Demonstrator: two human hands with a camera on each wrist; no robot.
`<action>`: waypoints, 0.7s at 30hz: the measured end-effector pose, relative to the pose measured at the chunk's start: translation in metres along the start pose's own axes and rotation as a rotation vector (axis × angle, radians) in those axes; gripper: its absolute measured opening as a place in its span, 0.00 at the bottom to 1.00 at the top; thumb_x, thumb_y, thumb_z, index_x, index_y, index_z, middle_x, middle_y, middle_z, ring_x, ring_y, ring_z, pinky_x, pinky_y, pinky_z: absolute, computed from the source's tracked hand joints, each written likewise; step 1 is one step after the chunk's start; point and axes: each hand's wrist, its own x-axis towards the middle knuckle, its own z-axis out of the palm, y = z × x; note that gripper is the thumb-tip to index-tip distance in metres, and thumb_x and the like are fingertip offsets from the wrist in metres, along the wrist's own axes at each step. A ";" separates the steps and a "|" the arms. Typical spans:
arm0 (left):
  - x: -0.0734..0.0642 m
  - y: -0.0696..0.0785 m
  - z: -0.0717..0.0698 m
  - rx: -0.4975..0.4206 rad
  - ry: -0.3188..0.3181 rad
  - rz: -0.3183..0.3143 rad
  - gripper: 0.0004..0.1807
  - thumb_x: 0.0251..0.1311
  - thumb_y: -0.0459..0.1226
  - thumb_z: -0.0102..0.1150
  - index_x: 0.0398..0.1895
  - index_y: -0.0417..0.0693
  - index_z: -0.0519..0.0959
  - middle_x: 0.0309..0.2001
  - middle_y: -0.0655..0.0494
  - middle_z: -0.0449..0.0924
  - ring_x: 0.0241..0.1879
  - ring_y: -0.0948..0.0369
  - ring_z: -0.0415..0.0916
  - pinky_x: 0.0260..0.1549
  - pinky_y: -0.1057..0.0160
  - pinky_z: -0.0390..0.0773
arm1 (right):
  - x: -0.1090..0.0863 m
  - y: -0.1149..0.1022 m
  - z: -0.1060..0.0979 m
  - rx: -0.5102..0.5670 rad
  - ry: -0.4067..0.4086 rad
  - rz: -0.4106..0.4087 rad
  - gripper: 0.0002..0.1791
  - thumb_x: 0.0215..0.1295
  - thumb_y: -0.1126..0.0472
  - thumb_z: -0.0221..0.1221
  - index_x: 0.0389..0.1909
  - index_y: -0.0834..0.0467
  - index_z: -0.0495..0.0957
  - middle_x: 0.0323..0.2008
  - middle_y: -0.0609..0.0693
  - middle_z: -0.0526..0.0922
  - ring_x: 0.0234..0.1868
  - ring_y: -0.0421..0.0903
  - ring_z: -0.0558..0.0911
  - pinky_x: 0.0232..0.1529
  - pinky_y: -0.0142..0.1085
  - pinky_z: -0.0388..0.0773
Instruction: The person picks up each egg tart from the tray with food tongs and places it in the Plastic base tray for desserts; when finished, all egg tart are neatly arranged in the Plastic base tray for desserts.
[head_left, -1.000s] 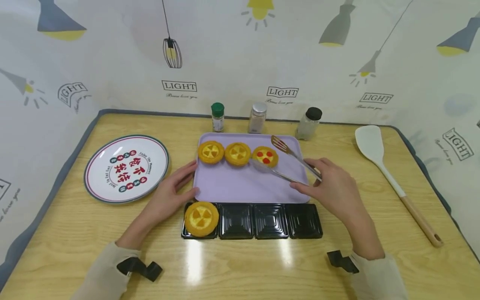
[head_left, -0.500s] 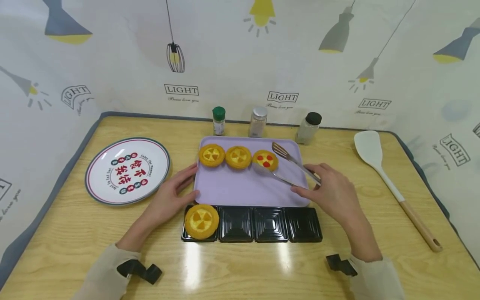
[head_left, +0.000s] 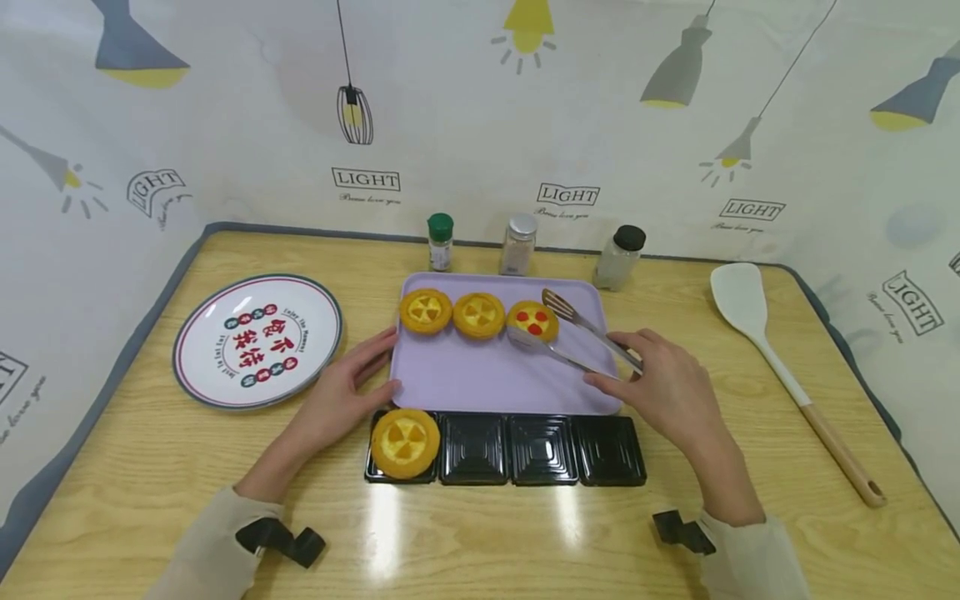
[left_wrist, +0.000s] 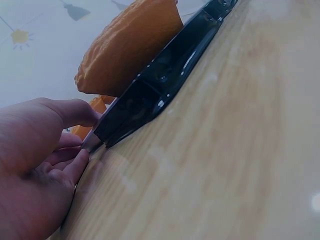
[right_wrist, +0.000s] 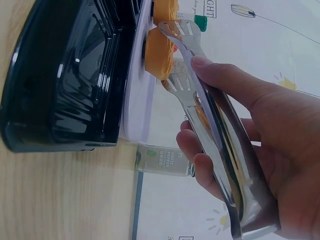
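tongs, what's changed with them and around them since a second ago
The tongs have narrowed slightly: their far tip has come in toward the red-dotted tart. Nothing was visibly taken hold of or let go. The right hand still holds the tongs, the left hand still touches the tray at its left edge, and tart and tray stayed put.

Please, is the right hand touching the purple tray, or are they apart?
Apart. The right wrist view shows printed wall between the right hand and the purple tray; the hand holds the tongs.
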 end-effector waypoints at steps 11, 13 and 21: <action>0.000 0.010 0.002 -0.004 0.004 -0.013 0.35 0.62 0.27 0.61 0.72 0.39 0.60 0.75 0.51 0.51 0.70 0.52 0.59 0.66 0.62 0.65 | 0.000 -0.001 0.000 0.004 0.024 -0.026 0.35 0.51 0.42 0.72 0.56 0.60 0.80 0.40 0.54 0.82 0.25 0.44 0.77 0.19 0.34 0.72; -0.002 0.019 0.002 -0.004 0.003 -0.012 0.35 0.62 0.27 0.61 0.72 0.37 0.60 0.75 0.49 0.51 0.70 0.51 0.59 0.66 0.60 0.65 | 0.000 -0.001 0.000 0.002 0.028 -0.030 0.35 0.51 0.43 0.72 0.56 0.60 0.79 0.41 0.54 0.81 0.25 0.44 0.78 0.19 0.35 0.73; -0.005 0.038 0.002 0.005 -0.002 -0.034 0.35 0.62 0.25 0.60 0.71 0.33 0.59 0.75 0.43 0.51 0.69 0.47 0.59 0.66 0.54 0.65 | -0.005 -0.006 -0.011 -0.007 0.118 -0.073 0.32 0.52 0.43 0.72 0.54 0.57 0.81 0.37 0.51 0.82 0.23 0.42 0.77 0.17 0.34 0.72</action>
